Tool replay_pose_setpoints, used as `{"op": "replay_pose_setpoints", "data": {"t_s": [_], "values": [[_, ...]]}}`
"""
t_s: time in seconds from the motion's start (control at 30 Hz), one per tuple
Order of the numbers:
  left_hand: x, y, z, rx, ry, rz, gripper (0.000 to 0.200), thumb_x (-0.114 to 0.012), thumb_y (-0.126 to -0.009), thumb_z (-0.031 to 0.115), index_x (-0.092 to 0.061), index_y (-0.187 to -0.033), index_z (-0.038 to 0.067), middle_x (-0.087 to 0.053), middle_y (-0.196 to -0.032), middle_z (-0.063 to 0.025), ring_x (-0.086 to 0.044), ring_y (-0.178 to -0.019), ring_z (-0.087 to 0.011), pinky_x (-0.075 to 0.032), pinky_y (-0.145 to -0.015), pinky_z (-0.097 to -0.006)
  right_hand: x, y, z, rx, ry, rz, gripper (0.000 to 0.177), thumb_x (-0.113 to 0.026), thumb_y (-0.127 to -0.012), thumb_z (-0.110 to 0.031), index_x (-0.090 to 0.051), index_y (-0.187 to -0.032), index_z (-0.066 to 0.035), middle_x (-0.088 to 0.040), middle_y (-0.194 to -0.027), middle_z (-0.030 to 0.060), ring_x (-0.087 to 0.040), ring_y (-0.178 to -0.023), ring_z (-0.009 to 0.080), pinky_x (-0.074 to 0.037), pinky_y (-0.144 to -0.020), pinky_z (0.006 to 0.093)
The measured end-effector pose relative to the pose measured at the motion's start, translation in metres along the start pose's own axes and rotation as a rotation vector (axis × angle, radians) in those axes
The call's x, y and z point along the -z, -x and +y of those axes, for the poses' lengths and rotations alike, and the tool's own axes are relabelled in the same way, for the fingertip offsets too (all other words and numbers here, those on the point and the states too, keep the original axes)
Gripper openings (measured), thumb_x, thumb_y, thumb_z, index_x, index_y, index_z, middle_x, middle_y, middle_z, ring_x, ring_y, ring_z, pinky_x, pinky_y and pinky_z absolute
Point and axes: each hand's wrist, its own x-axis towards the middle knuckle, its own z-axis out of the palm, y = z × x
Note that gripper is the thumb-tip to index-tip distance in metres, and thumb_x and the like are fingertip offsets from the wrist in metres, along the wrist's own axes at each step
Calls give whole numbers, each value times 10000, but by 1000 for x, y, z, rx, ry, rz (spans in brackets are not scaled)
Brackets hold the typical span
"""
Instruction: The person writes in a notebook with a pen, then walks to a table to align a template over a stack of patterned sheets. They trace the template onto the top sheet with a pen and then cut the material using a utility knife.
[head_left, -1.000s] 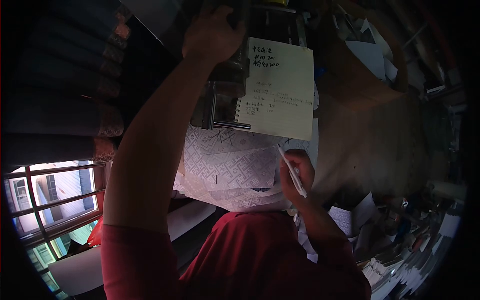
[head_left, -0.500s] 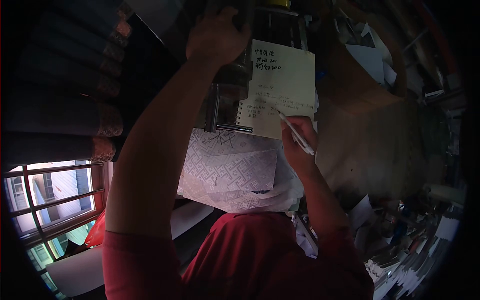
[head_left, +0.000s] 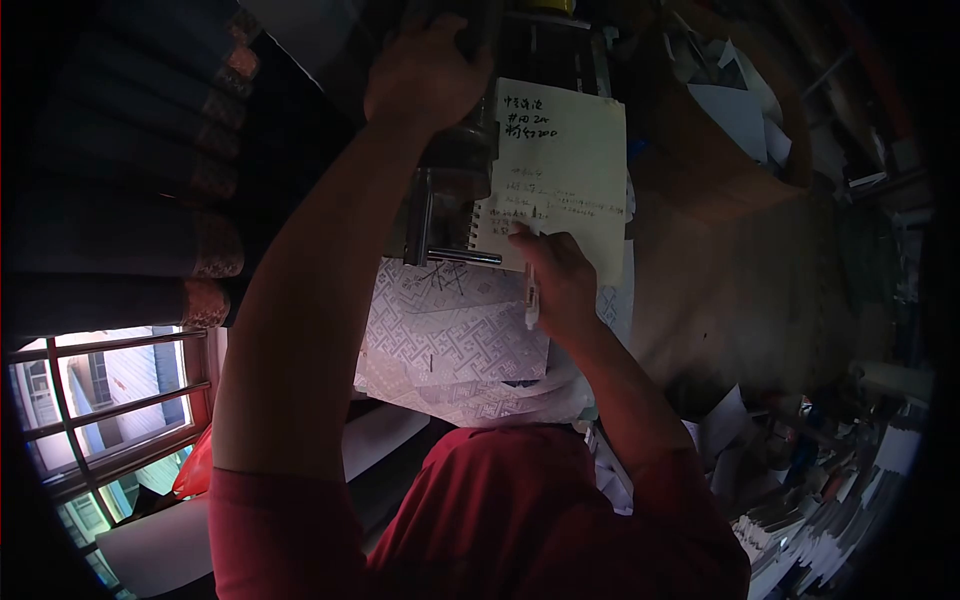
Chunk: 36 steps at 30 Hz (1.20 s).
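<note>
My right hand [head_left: 566,285] is closed around a white pen [head_left: 531,300], over the lower part of a spiral notebook [head_left: 575,155]. The pen's white end points back toward me; its tip is hidden by the fingers. Handwritten lines cover the open page, with larger, darker writing at the top. My left hand [head_left: 430,75] lies with fingers spread on a dark, shiny object [head_left: 460,150] left of the notebook. Shadow hides what that object is. A metal bar [head_left: 465,256] runs along the notebook's lower left corner.
Patterned grey-white sheets [head_left: 450,335] lie between the notebook and my body. At the right stands a large brown box [head_left: 690,160] with papers [head_left: 735,120] inside. Stacked papers [head_left: 810,540] fill the lower right. Dark curtains [head_left: 110,240] and a barred window [head_left: 115,390] are on the left.
My right hand has moved left across the page with the pen, which has swung from slanting to nearly upright in view. My left hand stays in about the same place.
</note>
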Motion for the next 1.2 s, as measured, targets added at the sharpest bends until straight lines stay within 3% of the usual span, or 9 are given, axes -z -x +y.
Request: {"op": "replay_pose_setpoints", "data": {"t_s": [0.23,0.37,0.47,0.67,0.77,0.83,0.97,1.03,1.2], "values": [[-2,2,4,9,-35,40,514,-684,-911,439,-638,-1313,121,-649,-1325,-146,-611,-1245,-341,-513,-1048,-420,-20,-9,6,-126,259,-264,467,-705,-787,-52,-549,-1227,-58,-662,-1152,174,-681,-914,314,-582,-733,441],[-1,1,4,17,-17,23,509,-684,-912,435,-639,-1312,123,-647,-1328,-146,-611,-1244,-343,-511,-1049,-421,-25,-4,8,-101,259,-198,472,-705,-782,-49,-551,-1228,-55,-655,-1133,183,-679,-913,331,-580,-735,447],[0,-2,2,24,-9,-43,554,-600,-923,488,-601,-1373,164,-567,-1408,-136,-564,-1293,-355,-511,-1051,-473,-25,-3,10,-124,194,-183,441,-695,-782,-40,-548,-1198,-55,-651,-1158,185,-679,-915,345,-577,-736,455],[-1,-1,3,20,-32,2,515,-672,-927,432,-623,-1327,110,-626,-1364,-151,-600,-1259,-349,-493,-1072,-411,-21,-5,9,-148,49,-157,382,-679,-770,10,-535,-1118,-57,-660,-1143,184,-677,-909,365,-566,-742,466],[-1,-3,1,21,-10,-43,538,-610,-926,480,-604,-1369,175,-588,-1393,-117,-558,-1306,-343,-506,-1060,-466,-24,-3,11,-142,24,-115,398,-679,-760,23,-537,-1122,-59,-662,-1129,178,-677,-912,363,-563,-742,469],[-2,-2,1,35,-25,-34,535,-609,-926,483,-606,-1367,180,-599,-1383,-110,-564,-1300,-342,-506,-1060,-467,-26,-3,12,-62,102,-24,436,-709,-707,0,-518,-1090,-86,-690,-990,97,-670,-775,293,-553,-669,407],[2,-3,3,35,-24,-56,535,-607,-927,482,-606,-1368,179,-605,-1383,-102,-568,-1296,-339,-505,-1062,-466,-27,-2,13,-57,111,-17,445,-710,-702,-2,-514,-1092,-84,-693,-1009,106,-668,-771,295,-552,-672,405],[5,0,7,23,1,-33,518,-660,-935,431,-621,-1336,104,-604,-1389,-180,-581,-1287,-358,-484,-1086,-420,-27,-1,13,-52,102,-15,449,-712,-699,0,-513,-1093,-84,-695,-1026,108,-667,-777,296,-550,-675,408],[3,-1,5,43,-11,-42,528,-631,-931,456,-610,-1360,148,-602,-1391,-138,-569,-1301,-344,-493,-1077,-443,-25,0,11,-121,15,-59,369,-674,-761,37,-547,-1089,-73,-665,-1143,173,-674,-878,364,-557,-727,465]]}}
